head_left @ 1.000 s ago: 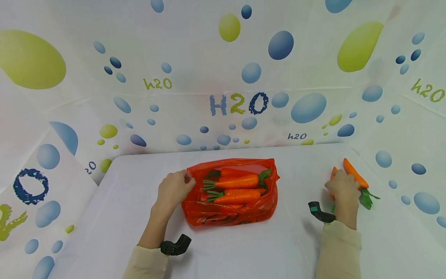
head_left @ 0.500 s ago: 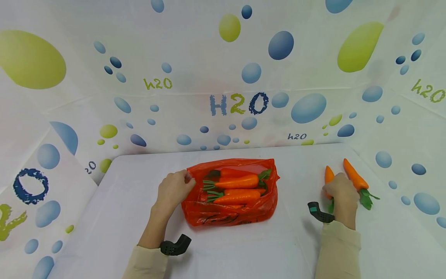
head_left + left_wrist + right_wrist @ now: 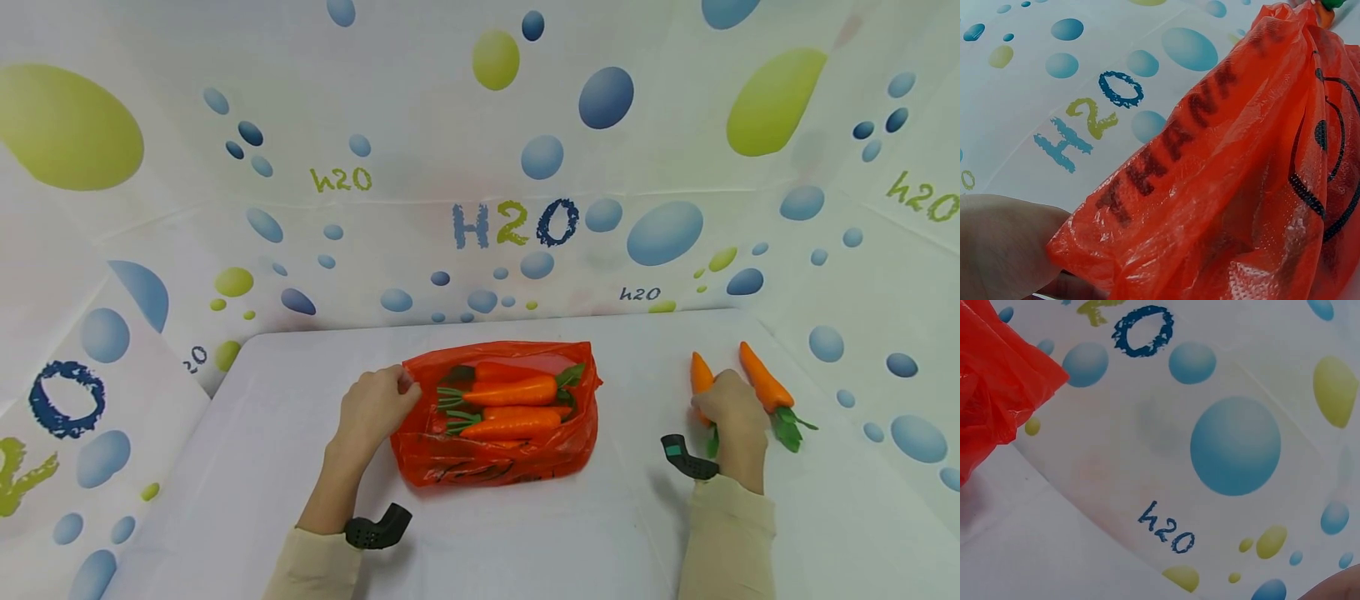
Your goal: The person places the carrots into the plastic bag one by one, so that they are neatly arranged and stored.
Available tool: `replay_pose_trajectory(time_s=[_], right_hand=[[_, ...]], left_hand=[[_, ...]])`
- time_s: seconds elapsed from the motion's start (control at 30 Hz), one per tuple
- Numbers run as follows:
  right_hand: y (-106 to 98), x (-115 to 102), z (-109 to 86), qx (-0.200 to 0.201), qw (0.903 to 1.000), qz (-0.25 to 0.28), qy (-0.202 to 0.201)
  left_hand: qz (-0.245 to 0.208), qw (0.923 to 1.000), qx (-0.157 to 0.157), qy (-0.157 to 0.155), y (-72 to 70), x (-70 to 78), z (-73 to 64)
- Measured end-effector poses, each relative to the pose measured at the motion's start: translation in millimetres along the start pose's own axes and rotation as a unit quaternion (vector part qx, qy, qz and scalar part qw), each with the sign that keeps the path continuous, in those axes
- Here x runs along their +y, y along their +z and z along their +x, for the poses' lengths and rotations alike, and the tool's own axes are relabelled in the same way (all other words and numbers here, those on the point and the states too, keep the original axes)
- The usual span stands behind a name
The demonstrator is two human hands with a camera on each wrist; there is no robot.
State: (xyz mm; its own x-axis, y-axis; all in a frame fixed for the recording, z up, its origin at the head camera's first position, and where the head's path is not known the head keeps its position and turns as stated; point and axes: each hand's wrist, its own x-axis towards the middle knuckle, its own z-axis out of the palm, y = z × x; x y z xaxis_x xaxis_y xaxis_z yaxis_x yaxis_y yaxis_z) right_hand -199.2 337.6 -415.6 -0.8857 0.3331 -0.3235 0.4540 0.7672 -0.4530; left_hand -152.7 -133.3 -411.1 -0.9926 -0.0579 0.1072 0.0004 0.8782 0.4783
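A red plastic bag [image 3: 495,467] lies on the table with its mouth spread, and several orange carrots [image 3: 513,390] with green tops are inside it. My left hand [image 3: 375,406] pinches the bag's left edge between thumb and fingers. In the left wrist view the bag's printed side [image 3: 1172,162] stretches away from that hand. Over at the right, my right hand [image 3: 733,417] grips a carrot [image 3: 702,373], whose tip points away and whose leaves show below the fingers. Beside that hand lies another carrot [image 3: 765,377]. The right wrist view catches only a sliver of the hand.
The white table [image 3: 300,367] has its far edge along a white backdrop [image 3: 420,117] printed with blue and green spots. Black straps with small devices sit at both wrists, near the sleeve cuffs.
My right hand and the carrot it grips have shifted slightly left, apart from the other carrot; more of the gripped carrot shows. The left hand and bag have stayed put.
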Motion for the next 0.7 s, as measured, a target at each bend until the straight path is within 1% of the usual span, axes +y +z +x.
replay_pose_trajectory(time_s=[0.2, 0.37, 0.57, 0.7], right_hand=[[-0.2, -2.3, 1.7, 0.000, 0.9998, 0.009, -0.017], [-0.7, -4.4, 5.5, 0.006, 0.9989, -0.005, -0.045], [-0.1, -9.6, 5.2, 0.007, 0.9987, -0.003, -0.050], [0.7, -12.8, 5.3, 0.008, 0.9974, -0.001, -0.072]], left_hand=[[0.001, 1.0000, 0.001, 0.004, -0.5, 0.2, -0.4], [-0.001, 1.0000, 0.003, 0.006, -0.7, 0.0, -0.2], [-0.001, 1.0000, 0.004, 0.008, -0.9, -0.4, -0.3], [0.000, 1.0000, 0.005, 0.009, -0.7, -0.8, -0.5]])
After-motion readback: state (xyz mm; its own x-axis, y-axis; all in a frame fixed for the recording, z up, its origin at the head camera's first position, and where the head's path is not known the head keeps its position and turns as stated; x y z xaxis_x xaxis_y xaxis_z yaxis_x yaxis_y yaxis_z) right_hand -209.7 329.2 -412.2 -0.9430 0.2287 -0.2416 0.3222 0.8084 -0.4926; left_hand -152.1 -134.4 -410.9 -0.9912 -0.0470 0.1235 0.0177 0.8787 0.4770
